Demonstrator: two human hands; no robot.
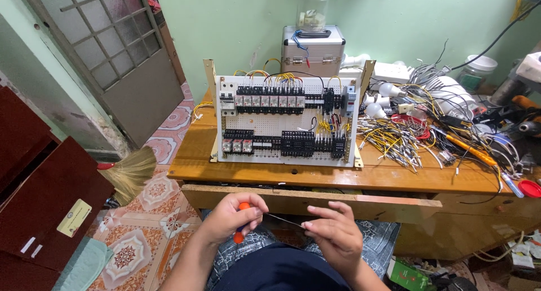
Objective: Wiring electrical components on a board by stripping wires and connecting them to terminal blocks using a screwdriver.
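Cabinet label: a pale yellow rectangular label (74, 218) sat on the dark red cabinet at left.
White stickers: two small white strips (31, 247) lay below it.
Green package: a green box (409, 274) rested on the floor, lower right.

A wooden table (236, 170) carries a white panel (286, 122) at its centre. At twelve o'clock stands a metal case (313, 50). From two to four o'clock lie loose wires (394, 139), white bulbs (378, 102) and a red lid (530, 188).
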